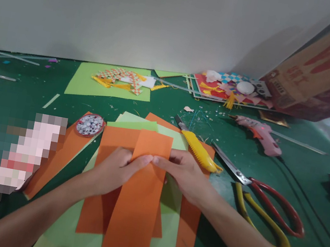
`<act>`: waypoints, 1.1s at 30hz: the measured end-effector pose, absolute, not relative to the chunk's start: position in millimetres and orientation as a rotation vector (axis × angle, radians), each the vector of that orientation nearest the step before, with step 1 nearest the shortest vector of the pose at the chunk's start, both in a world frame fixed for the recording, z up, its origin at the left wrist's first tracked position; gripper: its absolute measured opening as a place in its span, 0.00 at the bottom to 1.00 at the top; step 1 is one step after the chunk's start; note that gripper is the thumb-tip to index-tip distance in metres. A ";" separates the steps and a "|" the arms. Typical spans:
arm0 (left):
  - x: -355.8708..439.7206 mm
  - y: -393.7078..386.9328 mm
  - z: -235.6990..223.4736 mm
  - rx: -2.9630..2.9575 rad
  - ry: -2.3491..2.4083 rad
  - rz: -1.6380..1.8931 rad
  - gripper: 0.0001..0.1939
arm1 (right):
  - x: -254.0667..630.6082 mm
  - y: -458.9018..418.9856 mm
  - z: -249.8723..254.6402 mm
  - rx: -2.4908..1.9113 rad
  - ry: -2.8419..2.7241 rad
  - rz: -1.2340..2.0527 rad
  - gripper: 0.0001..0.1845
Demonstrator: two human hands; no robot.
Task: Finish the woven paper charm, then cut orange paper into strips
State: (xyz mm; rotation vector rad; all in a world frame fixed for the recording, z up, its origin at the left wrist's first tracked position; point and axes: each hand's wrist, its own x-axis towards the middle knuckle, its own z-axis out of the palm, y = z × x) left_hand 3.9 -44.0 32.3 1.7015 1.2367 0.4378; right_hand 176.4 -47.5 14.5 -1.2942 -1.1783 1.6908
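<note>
Between them, my left hand point(120, 167) and my right hand point(188, 174) hold a long strip of orange paper point(136, 212). Both thumbs press on its front near the upper part, their tips almost touching, with the fingers curled behind. Under the strip lies a wider orange sheet point(93, 213), on top of pale green paper point(63, 229). Another orange piece point(187, 229) shows to the right of the stack. Beside my right hand rests a yellow utility knife point(197, 148) with its blade out. Further right are large scissors point(240, 175) with red and yellow handles.
A pink glue gun point(260, 134) with a cord lies at the right. A round tub of small beads or eyes point(90, 124) sits on orange paper at the left. Woven paper crafts point(120, 79) and a decorated red board point(201, 88) are at the back. A brown bag point(324, 70) stands back right.
</note>
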 end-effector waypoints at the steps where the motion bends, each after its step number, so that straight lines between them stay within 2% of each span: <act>1: 3.7 -44.2 32.4 1.700 1.237 0.434 0.24 | 176.3 -47.6 14.4 -1.294 -1.175 1.689 0.20; 33: 4.3 -44.7 32.0 1.742 1.304 0.422 0.25 | 176.5 -47.9 16.0 -1.295 -1.154 1.701 0.22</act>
